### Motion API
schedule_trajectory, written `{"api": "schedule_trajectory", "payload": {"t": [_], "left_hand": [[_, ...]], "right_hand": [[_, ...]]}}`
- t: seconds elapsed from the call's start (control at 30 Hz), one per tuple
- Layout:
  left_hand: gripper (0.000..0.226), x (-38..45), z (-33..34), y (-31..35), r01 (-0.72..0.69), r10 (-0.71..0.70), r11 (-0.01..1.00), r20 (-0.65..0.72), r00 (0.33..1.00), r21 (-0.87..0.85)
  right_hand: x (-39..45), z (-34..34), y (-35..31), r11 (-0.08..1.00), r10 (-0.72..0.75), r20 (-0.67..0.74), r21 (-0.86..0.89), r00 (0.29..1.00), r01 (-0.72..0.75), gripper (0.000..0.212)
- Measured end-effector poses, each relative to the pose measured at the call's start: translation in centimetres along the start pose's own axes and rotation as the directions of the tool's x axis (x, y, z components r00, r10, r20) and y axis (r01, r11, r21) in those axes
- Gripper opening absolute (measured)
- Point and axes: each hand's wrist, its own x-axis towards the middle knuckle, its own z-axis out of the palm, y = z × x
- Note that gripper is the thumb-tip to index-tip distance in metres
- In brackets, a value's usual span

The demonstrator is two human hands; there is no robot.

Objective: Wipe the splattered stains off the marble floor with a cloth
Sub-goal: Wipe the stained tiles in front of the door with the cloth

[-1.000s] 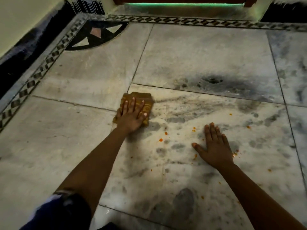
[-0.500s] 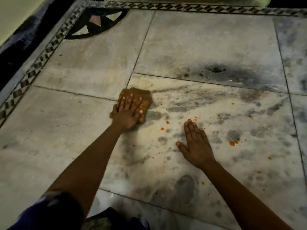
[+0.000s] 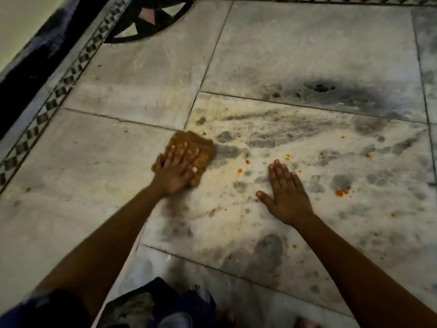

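A folded mustard-brown cloth point(image 3: 202, 147) lies on the pale marble floor point(image 3: 118, 185) near a tile corner. My left hand point(image 3: 176, 170) presses flat on it, fingers spread over the fabric. My right hand point(image 3: 285, 194) rests flat on the bare floor to the right, fingers apart and holding nothing. Small orange-red stains point(image 3: 239, 171) dot the tile between and around the hands. A larger orange blob point(image 3: 339, 193) sits further right, with several tiny specks scattered beyond it.
A dark smudge point(image 3: 319, 88) marks the tile beyond the hands. A checkered inlay border point(image 3: 59, 91) and black skirting run along the left wall, with a dark quarter-circle inlay point(image 3: 146, 22) in the corner. My dark clothing point(image 3: 165, 304) shows at the bottom edge.
My left hand has slid the cloth toward me and a little to the right, off the tile corner. My right hand moved left across the tile, and the view tilted further down.
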Motion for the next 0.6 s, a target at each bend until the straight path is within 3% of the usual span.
{"api": "schedule_trajectory", "payload": {"t": [0.07,0.13,0.33,0.47,0.53,0.6], "left_hand": [[0.059,3.5,-1.8,0.3,0.113,-0.108,0.992,0.097,0.989,-0.055],[0.055,4.8,-2.6,1.4,0.096,-0.087,0.993,0.129,0.988,-0.068],[0.069,-5.3,1.8,3.3,-0.177,0.173,0.983,0.07,0.982,0.058],[0.058,-11.4,4.5,-0.1,-0.31,0.314,0.944,-0.019,0.949,0.111],[0.057,-9.9,3.8,-1.2,-0.239,0.241,0.967,-0.015,0.97,0.091],[0.062,-6.6,2.2,-0.8,-0.06,0.06,0.998,-0.031,0.998,0.008]], "right_hand": [[0.0,-0.1,0.0,1.0,0.007,0.022,-0.016,1.0,-0.007,0.114],[0.1,-0.2,-0.1,1.0,0.011,0.031,-0.02,0.999,-0.01,0.105],[0.1,-0.3,-0.2,0.999,0.022,0.038,-0.047,0.999,-0.021,0.103],[0.1,-0.3,-0.1,0.999,0.019,0.052,-0.034,0.998,-0.018,0.098],[0.0,-0.4,-0.3,0.998,0.033,0.057,-0.047,0.998,-0.031,0.085],[0.0,-0.6,-0.4,0.998,0.038,0.079,-0.059,0.996,-0.033,0.079]]}}
